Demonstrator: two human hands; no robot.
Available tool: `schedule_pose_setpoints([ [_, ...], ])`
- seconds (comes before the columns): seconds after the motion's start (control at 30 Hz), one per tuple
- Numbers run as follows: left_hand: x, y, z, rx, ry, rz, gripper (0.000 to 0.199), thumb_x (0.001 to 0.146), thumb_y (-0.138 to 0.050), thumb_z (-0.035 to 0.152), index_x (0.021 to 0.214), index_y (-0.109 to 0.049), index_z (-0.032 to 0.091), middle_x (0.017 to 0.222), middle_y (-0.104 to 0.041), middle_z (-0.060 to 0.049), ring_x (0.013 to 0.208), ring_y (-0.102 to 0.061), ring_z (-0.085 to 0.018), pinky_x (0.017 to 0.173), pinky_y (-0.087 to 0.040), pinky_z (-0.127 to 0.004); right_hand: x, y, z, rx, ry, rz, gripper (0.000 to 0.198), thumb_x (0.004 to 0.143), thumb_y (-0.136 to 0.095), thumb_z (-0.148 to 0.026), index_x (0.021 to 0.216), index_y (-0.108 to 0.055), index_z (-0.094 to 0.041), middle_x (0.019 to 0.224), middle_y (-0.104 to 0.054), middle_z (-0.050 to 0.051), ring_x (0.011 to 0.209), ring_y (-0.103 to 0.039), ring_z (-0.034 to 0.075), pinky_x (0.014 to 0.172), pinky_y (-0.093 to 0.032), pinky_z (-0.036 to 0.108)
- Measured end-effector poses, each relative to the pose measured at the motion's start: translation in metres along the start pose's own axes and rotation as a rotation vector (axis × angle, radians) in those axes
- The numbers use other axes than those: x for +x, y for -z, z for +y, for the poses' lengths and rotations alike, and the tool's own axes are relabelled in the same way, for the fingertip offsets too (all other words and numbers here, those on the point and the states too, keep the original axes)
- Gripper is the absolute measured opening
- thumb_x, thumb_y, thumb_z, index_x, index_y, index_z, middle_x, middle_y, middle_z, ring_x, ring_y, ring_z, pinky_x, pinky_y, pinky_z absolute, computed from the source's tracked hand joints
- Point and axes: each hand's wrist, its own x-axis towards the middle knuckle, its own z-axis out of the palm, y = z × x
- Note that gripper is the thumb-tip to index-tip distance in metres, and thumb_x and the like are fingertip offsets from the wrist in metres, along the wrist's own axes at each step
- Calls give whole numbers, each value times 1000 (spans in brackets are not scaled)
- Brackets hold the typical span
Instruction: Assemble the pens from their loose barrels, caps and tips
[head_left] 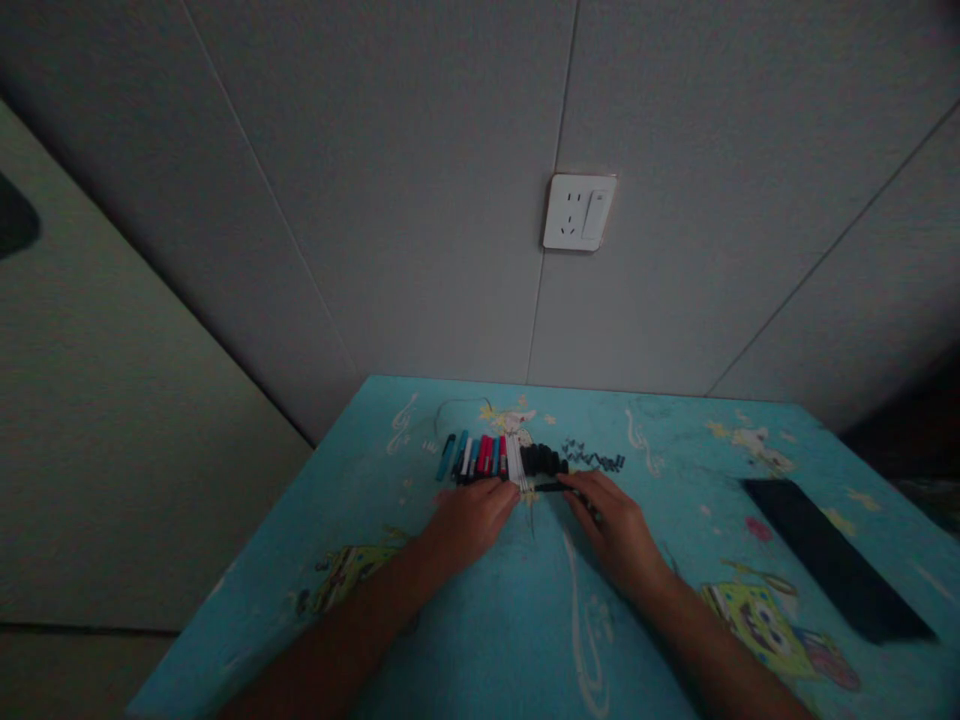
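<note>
Several markers and pen parts lie side by side on the table in a row, with blue, white and pink barrels (487,455) at the left. Thin white rods (514,462) come after them, then a bunch of black pen parts (544,459). My left hand (476,515) rests at the row's near edge, fingers bent together by the rods' lower ends; anything inside them is hidden. Between thumb and fingers, my right hand (611,520) pinches a slim black pen piece (551,487) that points left toward my left hand. Small dark pieces (596,458) lie scattered beyond the right hand.
A light-blue cartoon-print cover (487,620) lies over the table. A long dark flat strip (836,560) rests at the right. Behind the table stands a grey panelled wall with a white socket (579,212). A pale panel (112,430) stands at the left.
</note>
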Motion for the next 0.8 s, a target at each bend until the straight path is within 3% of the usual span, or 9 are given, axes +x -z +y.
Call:
schedule_pose_setpoints([
  [0.2, -1, 3, 2, 37, -37, -48, 27, 101, -38, 32, 100, -63, 21, 89, -66, -5, 83, -64, -17, 72, -48, -25, 1, 0, -3, 27, 15, -13, 26, 97, -47, -25, 116, -65, -25, 106, -66, 9, 98, -65, 21, 87, -56, 38],
  [0.4, 0, 3, 5, 104, -97, -97, 22, 100, -40, 28, 96, -59, 19, 87, -66, -4, 81, -65, -18, 70, -49, -27, -1, -2, -4, 81, 40, -151, 24, 96, -49, -24, 114, -65, -25, 103, -67, 7, 96, -64, 20, 87, -55, 35],
  [0.53, -2, 1, 7, 56, -99, -94, 15, 98, -46, 30, 98, -56, 18, 90, -67, -5, 83, -66, -19, 71, -50, -27, -1, -3, -8, 126, 21, -200, 23, 96, -50, -24, 112, -66, -25, 102, -67, 6, 95, -64, 18, 86, -54, 33],
  [0.8, -8, -8, 11, -26, -125, -122, 24, 96, -48, 41, 101, -52, 18, 91, -66, -5, 83, -67, -20, 71, -52, -29, -5, -8, -19, 189, 64, -297, 23, 97, -51, -28, 115, -65, -24, 98, -67, 5, 90, -64, 17, 83, -52, 31],
])
